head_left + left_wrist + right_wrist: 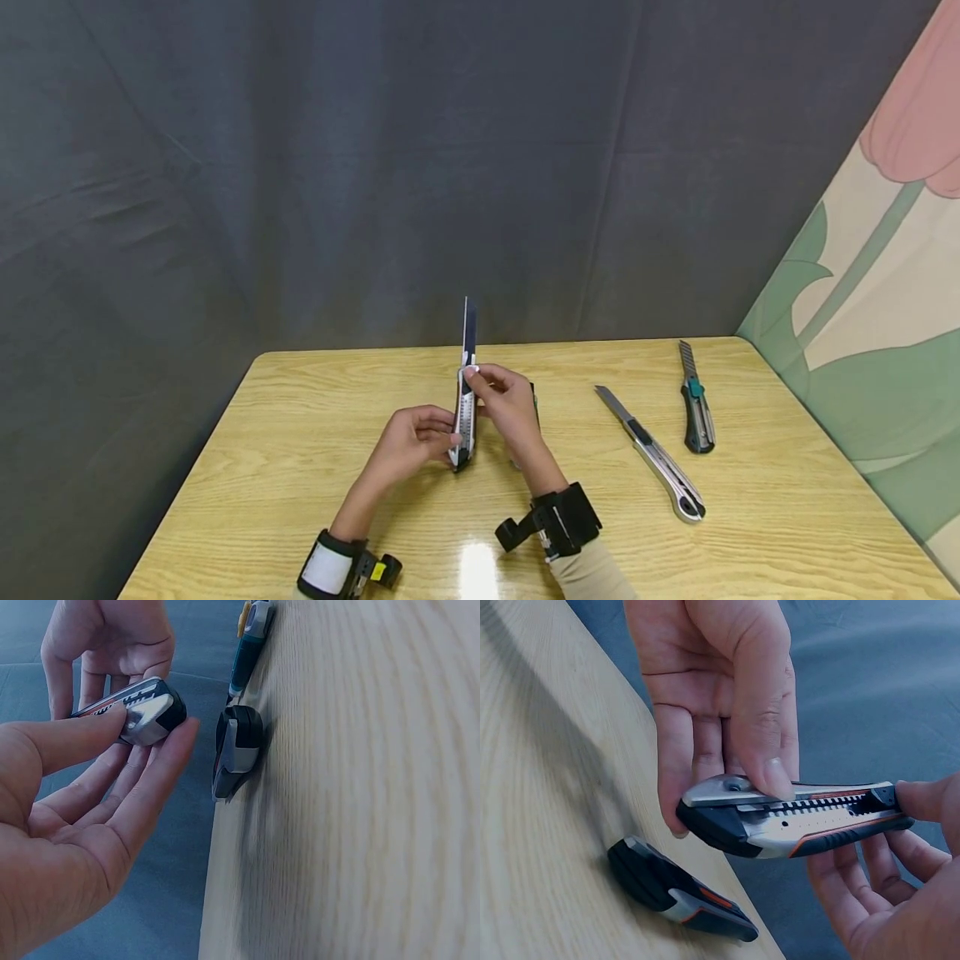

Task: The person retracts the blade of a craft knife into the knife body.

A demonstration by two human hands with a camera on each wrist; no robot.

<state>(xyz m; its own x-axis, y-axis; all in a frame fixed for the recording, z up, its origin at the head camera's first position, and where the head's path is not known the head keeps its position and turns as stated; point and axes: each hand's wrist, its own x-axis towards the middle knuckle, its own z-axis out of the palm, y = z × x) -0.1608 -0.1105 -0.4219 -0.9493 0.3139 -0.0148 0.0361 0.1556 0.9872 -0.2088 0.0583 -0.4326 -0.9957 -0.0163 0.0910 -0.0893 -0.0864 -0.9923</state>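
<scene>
Both hands hold a silver and black snap-off utility knife (466, 417) above the table, with its long blade (469, 329) extended and pointing away from me. My left hand (405, 446) pinches the rear end between thumb and fingers. At the front end, my right hand (512, 410) grips the knife, its thumb by the dark slider (881, 799). Orange trim runs along the knife's body in the right wrist view. Another black and silver utility knife (679, 889) lies on the table below the hands; in the head view, the right hand mostly hides it.
Right of the hands, a silver utility knife (663, 467) lies with its blade out. Farther right is a black and teal one (697, 408), blade also out. The wooden table (300, 417) ends at a dark curtain (450, 167); a floral cloth (885, 333) hangs on the right.
</scene>
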